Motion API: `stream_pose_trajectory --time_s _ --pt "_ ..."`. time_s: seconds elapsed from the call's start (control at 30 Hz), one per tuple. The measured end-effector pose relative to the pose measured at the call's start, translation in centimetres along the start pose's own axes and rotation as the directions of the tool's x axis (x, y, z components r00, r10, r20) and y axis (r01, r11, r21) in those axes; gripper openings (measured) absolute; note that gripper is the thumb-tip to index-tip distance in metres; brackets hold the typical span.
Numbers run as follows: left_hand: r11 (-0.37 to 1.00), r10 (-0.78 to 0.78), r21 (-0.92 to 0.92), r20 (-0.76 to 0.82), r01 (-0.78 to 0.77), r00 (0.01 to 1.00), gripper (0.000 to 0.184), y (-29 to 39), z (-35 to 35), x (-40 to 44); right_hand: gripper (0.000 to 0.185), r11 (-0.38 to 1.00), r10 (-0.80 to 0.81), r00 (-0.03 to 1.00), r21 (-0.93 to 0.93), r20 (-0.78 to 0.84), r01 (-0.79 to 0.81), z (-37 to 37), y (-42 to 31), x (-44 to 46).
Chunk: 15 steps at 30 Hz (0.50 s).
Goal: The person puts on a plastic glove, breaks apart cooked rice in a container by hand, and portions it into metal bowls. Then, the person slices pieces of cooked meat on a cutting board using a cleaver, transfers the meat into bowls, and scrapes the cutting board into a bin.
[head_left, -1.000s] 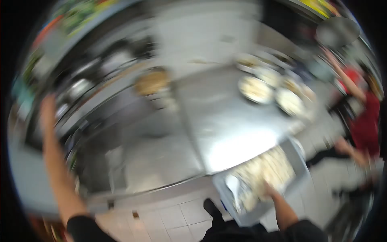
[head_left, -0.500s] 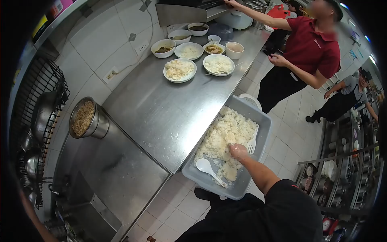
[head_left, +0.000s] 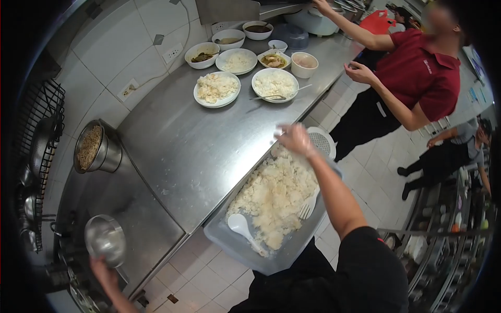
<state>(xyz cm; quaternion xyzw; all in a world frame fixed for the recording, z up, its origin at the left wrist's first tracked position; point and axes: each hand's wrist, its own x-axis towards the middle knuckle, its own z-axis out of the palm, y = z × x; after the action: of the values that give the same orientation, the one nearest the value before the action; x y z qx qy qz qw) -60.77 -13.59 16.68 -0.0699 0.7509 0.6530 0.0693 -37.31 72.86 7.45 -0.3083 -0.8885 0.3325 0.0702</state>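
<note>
My left hand (head_left: 104, 270) grips the rim of a shiny metal bowl (head_left: 106, 239) over the counter at lower left. The bowl is tipped and its inside looks bare. My right hand (head_left: 295, 140), seemingly in a thin clear glove, hovers over the far end of a grey plastic tub (head_left: 216, 235). Motion blurs its fingers, so whether they hold anything is unclear. Cooked white rice (head_left: 271, 193) fills much of the tub. A white rice scoop (head_left: 240, 227) lies at the near left of the rice, and a white slotted server (head_left: 308, 207) at the right.
Dishes of rice (head_left: 218, 88) and bowls of dark sauce (head_left: 257, 30) stand on the far steel counter (head_left: 172, 135). A metal pot (head_left: 108, 154) with brown contents sits by the wall. A co-worker in a red shirt (head_left: 412, 73) stands beyond the tub; another person (head_left: 454, 156) is farther right.
My right hand has lifted out of the rice and moved toward the tub's far end. My left hand has come into view with the metal bowl. The camera view has shifted.
</note>
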Motion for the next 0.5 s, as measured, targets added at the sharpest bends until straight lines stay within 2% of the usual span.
stream_pose_trajectory --time_s 0.03,0.07,0.1,0.13,0.2,0.23,0.27,0.3,0.33,0.4,0.43,0.5 --pt "0.993 -0.118 -0.039 -0.079 0.115 0.99 0.073 -0.6 8.0 -3.2 0.056 0.999 -0.05 0.995 -0.018 -0.083 0.048 -3.4 -1.8 3.1" --pt "0.987 -0.14 -0.091 -0.087 0.132 0.986 0.069 -2.7 14.1 -5.1 0.057 0.988 -0.148 0.974 -0.076 -0.172 0.137 -5.4 -1.8 7.3" --pt "0.968 -0.204 -0.184 -0.177 0.171 0.963 0.065 -4.1 20.8 -7.3 0.058 0.967 -0.23 0.95 -0.156 -0.212 0.199 -6.6 -0.8 12.6" --pt "0.941 -0.255 -0.252 -0.09 0.226 0.963 0.061 -4.4 26.6 -9.5 0.059 0.938 -0.313 0.918 -0.233 -0.243 0.258 -7.3 0.2 18.0" --pt "0.932 -0.277 -0.268 -0.09 0.244 0.957 0.054 -5.9 36.5 -12.5 0.062 0.901 -0.334 0.94 -0.316 -0.073 0.296 -8.3 1.4 26.6" --pt "0.938 -0.246 -0.256 -0.019 0.233 0.969 0.052 -7.2 39.8 -13.2 0.062 0.902 -0.342 0.939 -0.295 -0.041 0.316 -6.9 2.1 28.5" --pt "0.936 -0.294 -0.217 -0.047 0.278 0.955 0.051 -7.1 43.7 -13.9 0.067 0.853 -0.267 0.944 -0.409 0.194 0.325 -5.9 2.1 30.0" --pt "0.944 -0.318 -0.121 -0.069 0.308 0.946 0.049 -6.1 47.5 -14.6 0.072 0.777 -0.159 0.904 -0.515 0.397 0.362 -5.4 1.7 31.4" --pt "0.946 -0.312 -0.126 -0.087 0.3 0.946 0.049 -5.6 50.7 -14.8 0.072 0.775 -0.177 0.898 -0.506 0.402 0.379 -5.3 0.9 31.2" --pt "0.954 -0.296 -0.081 -0.085 0.29 0.951 0.045 -5.2 55.1 -14.5 0.086 0.81 -0.056 0.977 -0.563 0.205 0.165 -5.0 -0.4 28.5" --pt "0.952 -0.303 -0.081 -0.096 0.296 0.948 0.045 -4.8 56.2 -14.2 0.093 0.81 0.003 0.946 -0.556 0.325 0.188 -4.9 0.2 30.0" --pt "0.955 -0.293 -0.062 -0.049 0.29 0.955 0.047 -3.8 59.4 -13.0 0.09 0.835 -0.011 0.961 -0.525 0.277 0.161 -4.9 0.7 29.4"
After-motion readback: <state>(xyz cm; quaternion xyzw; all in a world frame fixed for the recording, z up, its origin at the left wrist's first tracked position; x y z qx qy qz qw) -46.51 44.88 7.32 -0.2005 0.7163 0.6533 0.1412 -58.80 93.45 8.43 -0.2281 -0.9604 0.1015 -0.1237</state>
